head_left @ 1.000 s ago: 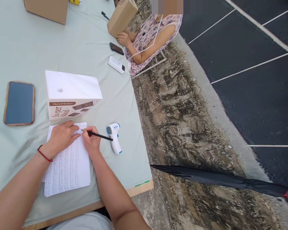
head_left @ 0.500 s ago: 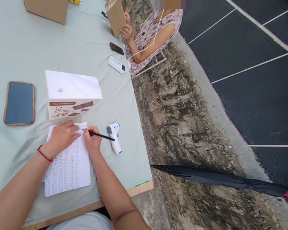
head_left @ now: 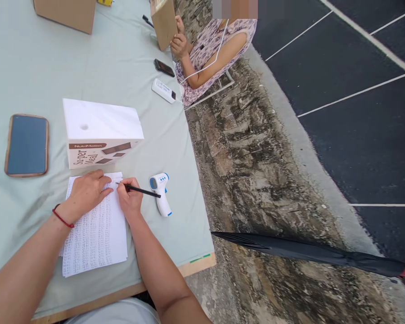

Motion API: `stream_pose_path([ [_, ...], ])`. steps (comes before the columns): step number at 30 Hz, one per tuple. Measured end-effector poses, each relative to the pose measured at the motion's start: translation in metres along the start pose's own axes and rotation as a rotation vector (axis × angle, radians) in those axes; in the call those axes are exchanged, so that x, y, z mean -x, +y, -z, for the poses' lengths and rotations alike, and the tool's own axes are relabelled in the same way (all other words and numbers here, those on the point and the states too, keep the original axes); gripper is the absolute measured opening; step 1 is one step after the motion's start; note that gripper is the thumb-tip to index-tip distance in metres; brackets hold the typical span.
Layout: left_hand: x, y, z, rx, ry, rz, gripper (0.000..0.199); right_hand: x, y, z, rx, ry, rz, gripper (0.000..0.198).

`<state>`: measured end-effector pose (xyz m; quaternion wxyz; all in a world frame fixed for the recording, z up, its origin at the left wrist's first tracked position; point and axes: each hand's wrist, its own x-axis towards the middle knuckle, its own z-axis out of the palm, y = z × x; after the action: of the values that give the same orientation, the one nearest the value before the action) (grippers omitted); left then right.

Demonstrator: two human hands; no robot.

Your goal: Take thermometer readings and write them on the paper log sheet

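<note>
Black pen (head_left: 141, 191) unmoved in right hand (head_left: 130, 198).

The scene is outdoors in even daylight: a counter (head_left: 33, 67) draped in a pale green cloth (head_left: 128, 58) fills the left side, its bare wooden edge (head_left: 195, 266) showing at the near corner. Beside it runs a strip of rough, stained concrete ground (head_left: 256, 180), which gives way on the right to dark asphalt (head_left: 351, 148) marked with white painted lines (head_left: 353, 95). A folded black umbrella (head_left: 310, 253) juts across the lower right above the ground.
</note>
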<state>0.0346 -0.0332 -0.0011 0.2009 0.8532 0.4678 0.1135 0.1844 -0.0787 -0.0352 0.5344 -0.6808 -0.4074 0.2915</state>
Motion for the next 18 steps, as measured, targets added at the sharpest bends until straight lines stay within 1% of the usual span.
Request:
stream_pose_path([
  [3,0.0,0.0,-0.001,-0.028,0.01,-0.025,0.018,0.001,0.001,0.001,-0.025,0.063,0.032,0.021],
  [5,0.0,0.001,-0.001,-0.005,0.072,-0.059,0.023,0.001,0.001,0.002,-0.036,0.118,0.075,0.024],
  [7,0.001,0.0,0.0,0.049,0.222,-0.077,0.031,0.001,0.003,0.005,-0.007,0.132,0.129,0.027],
  [9,0.004,-0.002,0.004,0.107,0.45,-0.083,0.033,-0.001,0.006,0.011,0.072,0.099,0.206,0.029],
  [11,0.006,-0.006,0.008,0.141,0.666,-0.074,0.025,-0.004,0.01,0.021,0.185,0.041,0.302,0.027],
  [12,0.007,-0.008,0.011,0.149,0.75,-0.058,0.02,-0.005,0.012,0.026,0.244,0.004,0.354,0.027],
  [14,0.008,-0.013,0.014,0.153,0.862,0.03,0.015,-0.005,0.015,0.036,0.349,-0.082,0.451,0.033],
  [15,0.007,-0.015,0.015,0.156,0.891,0.091,0.02,-0.005,0.016,0.04,0.394,-0.127,0.49,0.037],
  [16,0.006,-0.016,0.015,0.165,0.903,0.147,0.032,-0.003,0.017,0.043,0.437,-0.168,0.523,0.04],
  [18,0.001,-0.021,0.014,0.216,0.867,0.209,0.064,0.002,0.02,0.048,0.518,-0.228,0.576,0.044],
])
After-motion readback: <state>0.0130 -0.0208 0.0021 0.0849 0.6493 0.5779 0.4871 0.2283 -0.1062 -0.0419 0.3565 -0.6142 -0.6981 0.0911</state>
